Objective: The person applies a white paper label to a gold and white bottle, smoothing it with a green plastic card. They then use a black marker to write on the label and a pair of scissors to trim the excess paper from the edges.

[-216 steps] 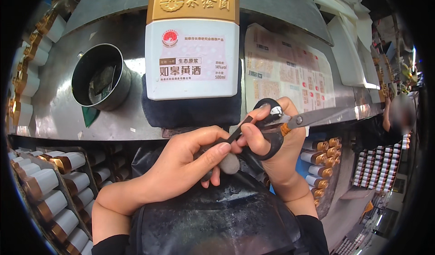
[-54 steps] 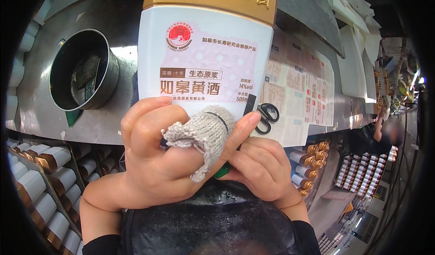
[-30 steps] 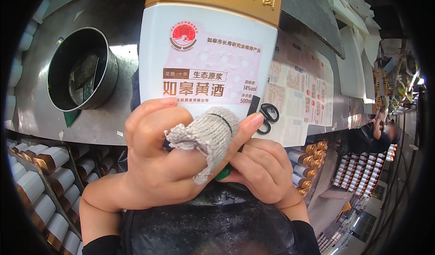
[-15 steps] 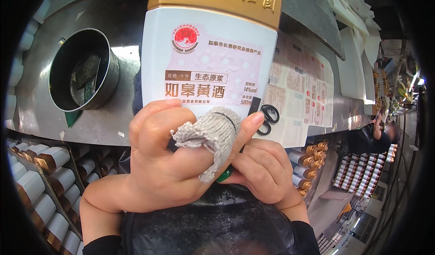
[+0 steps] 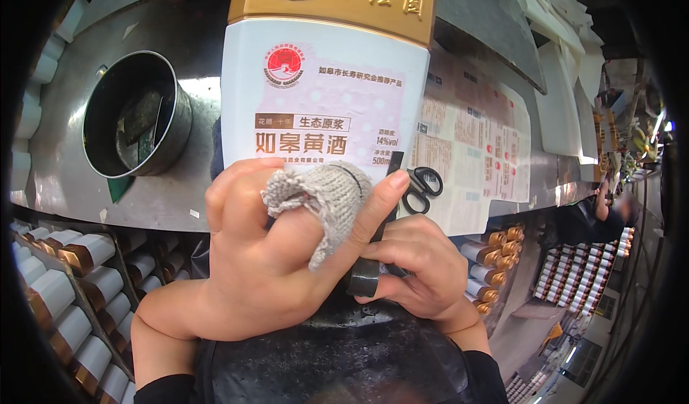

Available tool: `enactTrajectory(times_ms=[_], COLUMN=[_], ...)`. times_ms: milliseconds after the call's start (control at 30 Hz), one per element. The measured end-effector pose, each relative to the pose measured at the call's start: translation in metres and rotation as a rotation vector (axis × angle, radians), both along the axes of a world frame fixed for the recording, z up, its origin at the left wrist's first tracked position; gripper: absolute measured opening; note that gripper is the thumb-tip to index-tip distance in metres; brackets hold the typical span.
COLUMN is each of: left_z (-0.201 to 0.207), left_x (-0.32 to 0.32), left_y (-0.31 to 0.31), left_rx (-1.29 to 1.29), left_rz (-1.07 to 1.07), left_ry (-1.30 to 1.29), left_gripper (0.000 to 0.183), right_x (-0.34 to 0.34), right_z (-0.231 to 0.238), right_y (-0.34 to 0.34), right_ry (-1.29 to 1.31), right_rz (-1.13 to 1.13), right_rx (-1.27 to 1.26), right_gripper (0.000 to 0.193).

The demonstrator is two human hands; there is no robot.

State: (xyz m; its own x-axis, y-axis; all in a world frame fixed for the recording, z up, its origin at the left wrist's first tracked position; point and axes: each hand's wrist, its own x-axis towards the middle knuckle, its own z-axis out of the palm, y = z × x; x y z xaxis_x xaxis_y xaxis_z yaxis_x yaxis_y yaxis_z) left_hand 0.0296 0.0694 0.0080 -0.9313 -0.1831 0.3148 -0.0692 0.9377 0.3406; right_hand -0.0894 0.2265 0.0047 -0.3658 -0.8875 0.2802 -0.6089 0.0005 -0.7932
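A white bottle point(image 5: 323, 45) with a gold top and a pale pink label stands close before me, gold end up and slightly tilted. Across its lower part, my left hand point(image 5: 276, 253) is closed on it, a grey knitted finger sleeve point(image 5: 334, 196) over one finger. The left thumb lies against a narrow black flat strip tool point(image 5: 364, 278), whose other end rises along the label's lower right corner. My right hand point(image 5: 416, 264) grips that tool from below, fingers bent. Both hands hide the bottle's lower end and part of the tool.
Black-handled scissors point(image 5: 422, 190) lie on printed label sheets point(image 5: 474, 146) to the right. A round metal pot point(image 5: 183, 110) stands on the metal table point(image 5: 57, 153) at left. White bottles with gold tops point(image 5: 93, 260) fill racks below. Another person point(image 5: 596, 214) is far right.
The bottle and my left hand have shifted slightly left. The black tool has turned in my right hand, and its broad dark end shows where a green piece showed before.
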Motion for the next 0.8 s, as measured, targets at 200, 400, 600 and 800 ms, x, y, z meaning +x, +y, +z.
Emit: enactTrajectory(times_ms=[200,400,600,800], left_z=[0.005,0.017,0.018,0.016], left_x=[-0.002,-0.004,-0.005,-0.007], left_y=[0.002,0.000,0.000,0.002], left_rx=[0.039,0.073,0.067,0.092], left_rz=[0.039,0.014,0.024,0.033], left_ry=[0.020,-0.059,-0.057,-0.029], left_gripper=[0.053,0.056,0.054,0.051], right_x=[-0.001,-0.002,-0.023,-0.039], right_z=[-0.003,-0.010,0.010,0.037], right_y=[0.001,0.007,0.016,-0.011], right_ry=[-0.076,-0.077,-0.008,0.441], right_rz=[0.000,0.026,-0.019,-0.143], right_rx=[-0.013,-0.020,-0.003,-0.009], right_gripper=[0.040,0.045,0.050,0.023])
